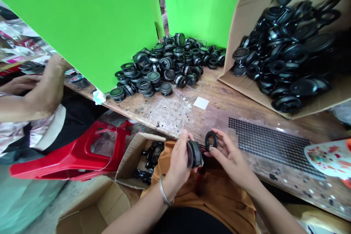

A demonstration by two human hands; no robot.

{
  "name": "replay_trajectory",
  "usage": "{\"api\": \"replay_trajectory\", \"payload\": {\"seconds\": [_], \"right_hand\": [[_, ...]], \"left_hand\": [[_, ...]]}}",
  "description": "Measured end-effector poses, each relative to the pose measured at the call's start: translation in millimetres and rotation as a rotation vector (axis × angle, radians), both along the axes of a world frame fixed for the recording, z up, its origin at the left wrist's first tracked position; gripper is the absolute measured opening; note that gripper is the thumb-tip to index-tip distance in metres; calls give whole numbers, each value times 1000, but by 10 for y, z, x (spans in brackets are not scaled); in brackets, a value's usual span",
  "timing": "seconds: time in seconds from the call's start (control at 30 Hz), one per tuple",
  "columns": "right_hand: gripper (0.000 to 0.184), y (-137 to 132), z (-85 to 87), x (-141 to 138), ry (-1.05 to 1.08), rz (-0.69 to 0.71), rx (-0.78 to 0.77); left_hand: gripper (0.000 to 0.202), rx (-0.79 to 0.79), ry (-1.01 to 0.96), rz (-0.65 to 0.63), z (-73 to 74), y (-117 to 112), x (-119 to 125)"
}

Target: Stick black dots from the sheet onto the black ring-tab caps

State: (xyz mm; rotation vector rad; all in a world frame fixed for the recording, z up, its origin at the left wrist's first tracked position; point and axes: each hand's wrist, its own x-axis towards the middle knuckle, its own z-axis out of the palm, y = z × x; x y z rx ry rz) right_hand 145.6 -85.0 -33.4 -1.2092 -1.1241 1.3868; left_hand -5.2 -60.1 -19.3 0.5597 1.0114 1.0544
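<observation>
A: Surface first?

B: Worn brown wooden table (219, 95), running from centre left to lower right, with pale smears and dark specks. A small white square card (201, 103) lies flat mid-frame; a perforated-looking grid of black dots (265, 142) covers the right of centre. A white container with red and green blotches (326, 157) leans in at the right edge.

A: Stock?

B: A loose heap of black round pieces (166, 64), upper centre. More lie in a tilted brown cardboard box (252, 0), upper right.

A: Room?

B: Two bright green panels (95, 25) stand along the top. Far left, beyond the larger one, a co-worker's bent bare arm (46, 95). Below it, a red plastic seat (68, 159). Lower left of centre, a smaller cardboard carton (127, 161) contains black pieces.

A: Hands and workpiece?

B: Lower centre, over brown-orange cloth (216, 190). The left hand (178, 159) grips a black ridged disc (195, 153), thumb laid along it; its other fingers are mostly hidden. The right hand (229, 153) pinches a black ring (215, 139), thumb at the lower edge, forefinger at the upper right. A thin dark stem spans disc and ring.
</observation>
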Motion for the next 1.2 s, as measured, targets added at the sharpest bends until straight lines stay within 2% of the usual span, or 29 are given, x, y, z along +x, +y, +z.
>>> {"api": "replay_trajectory", "payload": {"seconds": [0.1,0.23,0.4,0.5,0.57,0.63,0.7,0.77,0.87,1.07,1.2], "right_hand": [[60,9,9,-26,50,-20,-24],[56,32,53,101,25,14,-64],[43,2,108,235,-48,130,-292],[48,18,125,294,-169,309,-326],[51,112,108,389,-375,329,-266],[43,279,58,535,-682,167,-95],[26,478,-15,697,-985,-43,105],[16,650,-89,830,-1163,-103,198],[16,791,-160,919,-1229,-60,189],[14,840,-162,886,-1308,2,155],[12,824,-174,873,-1360,8,159]], "left_hand": [[44,7,19,-28,7,-13,-6],[49,41,12,-226,64,9,-70],[60,553,285,-299,276,-13,-177],[52,666,303,-414,333,-54,-185],[45,600,347,-385,291,-62,-157],[46,447,363,-265,207,-44,-117],[48,278,311,-134,123,-5,-83],[47,160,232,-56,65,39,-69],[45,78,156,-19,25,89,-80],[44,-92,-26,47,-49,144,-93],[38,-105,-110,169,-114,181,-82]]}}
